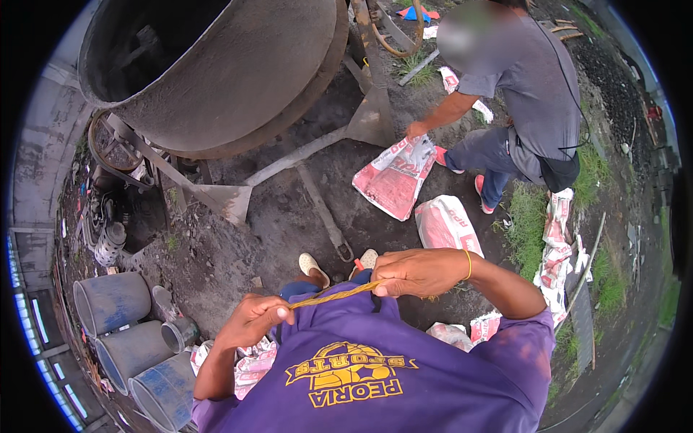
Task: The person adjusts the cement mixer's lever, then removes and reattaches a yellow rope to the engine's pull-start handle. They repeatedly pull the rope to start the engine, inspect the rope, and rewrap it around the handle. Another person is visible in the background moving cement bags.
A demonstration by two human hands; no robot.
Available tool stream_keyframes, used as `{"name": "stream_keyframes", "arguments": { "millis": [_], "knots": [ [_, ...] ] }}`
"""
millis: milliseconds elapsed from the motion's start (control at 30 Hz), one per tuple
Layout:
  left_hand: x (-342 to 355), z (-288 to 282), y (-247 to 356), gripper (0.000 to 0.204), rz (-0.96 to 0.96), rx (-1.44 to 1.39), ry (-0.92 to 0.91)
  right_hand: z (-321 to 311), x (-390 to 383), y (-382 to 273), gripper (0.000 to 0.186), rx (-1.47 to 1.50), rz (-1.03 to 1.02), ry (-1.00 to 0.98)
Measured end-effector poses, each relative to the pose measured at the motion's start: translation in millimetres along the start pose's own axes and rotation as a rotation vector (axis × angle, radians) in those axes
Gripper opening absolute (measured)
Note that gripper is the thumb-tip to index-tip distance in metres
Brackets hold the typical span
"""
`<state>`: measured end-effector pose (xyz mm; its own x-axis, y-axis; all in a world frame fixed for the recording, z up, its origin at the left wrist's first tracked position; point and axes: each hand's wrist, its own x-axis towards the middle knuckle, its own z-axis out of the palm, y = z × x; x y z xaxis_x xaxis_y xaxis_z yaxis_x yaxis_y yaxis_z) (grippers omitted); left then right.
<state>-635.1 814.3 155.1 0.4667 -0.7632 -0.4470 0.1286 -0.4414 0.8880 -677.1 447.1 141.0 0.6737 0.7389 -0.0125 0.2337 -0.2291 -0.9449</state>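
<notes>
Pinching a yellow cord (333, 296) taut at chest height, left hand (254, 319) at 7 o'clock and right hand (415, 272) at 4 both closed on its ends, seemingly straightening it, mixer drum (216, 65) at 11.

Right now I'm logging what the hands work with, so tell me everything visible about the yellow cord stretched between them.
The yellow cord looks like twisted fibre twine, thin and mustard-coloured. It runs taut in a nearly straight line, rising slightly from the left hand to the right hand, in front of the purple shirt. Both hands pinch its ends between closed fingers; a few frayed strands show below the right hand. Its full length is hidden inside the fists.
</notes>
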Motion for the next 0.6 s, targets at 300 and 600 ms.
{"name": "stream_keyframes", "arguments": {
  "millis": [300, 600],
  "knots": [
    [-23.4, -5.7, -0.3, 0.031, 0.076, 0.293, -0.036, -9.5, -31.0, 0.6, 0.044, 0.443, 0.602, -0.205],
    [-20.9, -76.2, -33.7, 0.028, 0.558, -0.487, -0.802, 66.2, 61.7, -2.2, 0.046, 0.458, 0.451, 0.284]
  ]
}}
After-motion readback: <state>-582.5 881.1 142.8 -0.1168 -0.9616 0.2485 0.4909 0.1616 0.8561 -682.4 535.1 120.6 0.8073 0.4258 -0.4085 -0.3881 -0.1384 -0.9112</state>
